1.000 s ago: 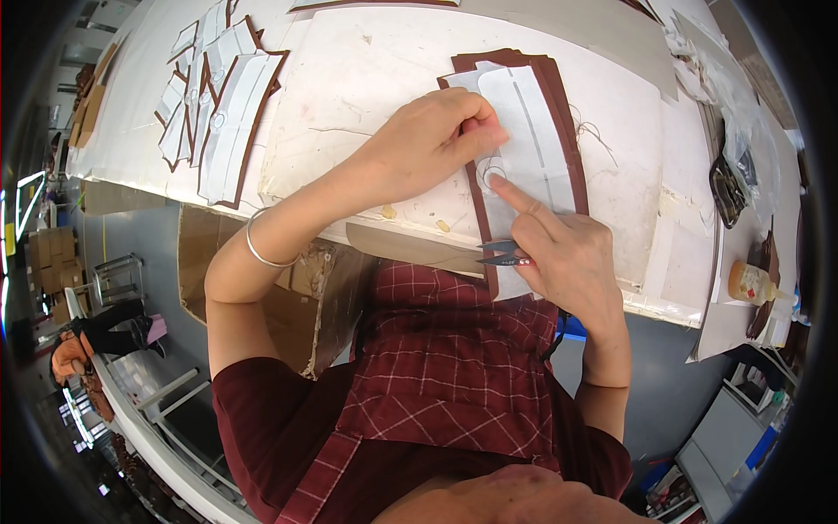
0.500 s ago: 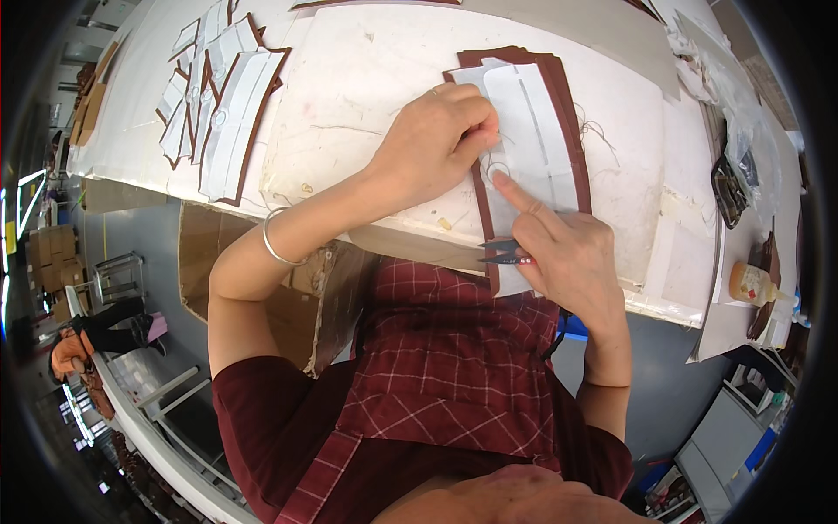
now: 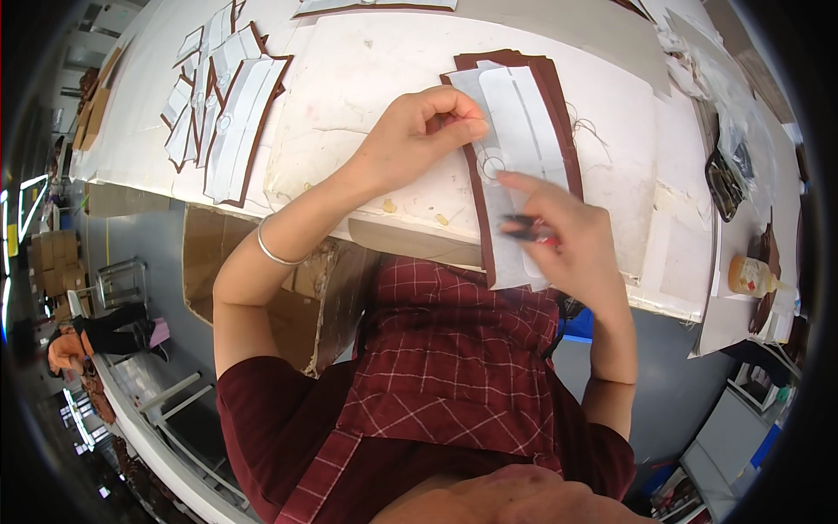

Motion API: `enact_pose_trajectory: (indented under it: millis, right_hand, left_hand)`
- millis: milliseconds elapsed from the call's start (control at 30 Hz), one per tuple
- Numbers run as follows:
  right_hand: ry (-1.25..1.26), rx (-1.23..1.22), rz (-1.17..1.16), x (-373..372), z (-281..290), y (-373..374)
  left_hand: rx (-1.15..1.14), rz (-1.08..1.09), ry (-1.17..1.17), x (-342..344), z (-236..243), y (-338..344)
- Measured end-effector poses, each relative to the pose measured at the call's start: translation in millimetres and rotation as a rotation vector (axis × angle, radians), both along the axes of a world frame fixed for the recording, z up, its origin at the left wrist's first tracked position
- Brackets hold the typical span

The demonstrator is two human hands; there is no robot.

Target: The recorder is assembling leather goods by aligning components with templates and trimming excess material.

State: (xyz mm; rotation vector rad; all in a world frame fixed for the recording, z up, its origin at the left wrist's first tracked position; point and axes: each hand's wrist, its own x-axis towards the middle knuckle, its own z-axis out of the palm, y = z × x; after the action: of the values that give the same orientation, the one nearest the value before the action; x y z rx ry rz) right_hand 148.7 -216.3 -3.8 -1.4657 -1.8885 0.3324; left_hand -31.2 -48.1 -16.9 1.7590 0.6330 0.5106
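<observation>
The left hand (image 3: 419, 140) is curled, fingertips pinched together. The right hand (image 3: 567, 240) sits just beside it, forefinger stretched out, other fingers closed.

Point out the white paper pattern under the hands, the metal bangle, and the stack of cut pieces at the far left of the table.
white paper pattern (image 3: 528, 118), head view, upper flat area above the hands.
metal bangle (image 3: 278, 255), head view, band on the wrist.
stack of cut pieces (image 3: 234, 118), head view, top white sheet.
</observation>
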Motion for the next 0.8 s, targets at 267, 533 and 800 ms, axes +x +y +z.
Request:
enact_pose_trajectory:
  millis: [267, 533, 800]
  right_hand:
    - [0.197, -0.426, -0.13, 14, 26, 46]
    - [0.066, -0.411, -0.096, 8, 20, 72]
    - [0.042, -0.327, -0.056, 10, 9, 84]
  left_hand:
    - [-0.021, -0.046, -0.131, 1, -9, 2]
    - [-0.003, -0.041, -0.113, 1, -3, 0]
    - [-0.024, -0.037, -0.179, 1, -7, 3]
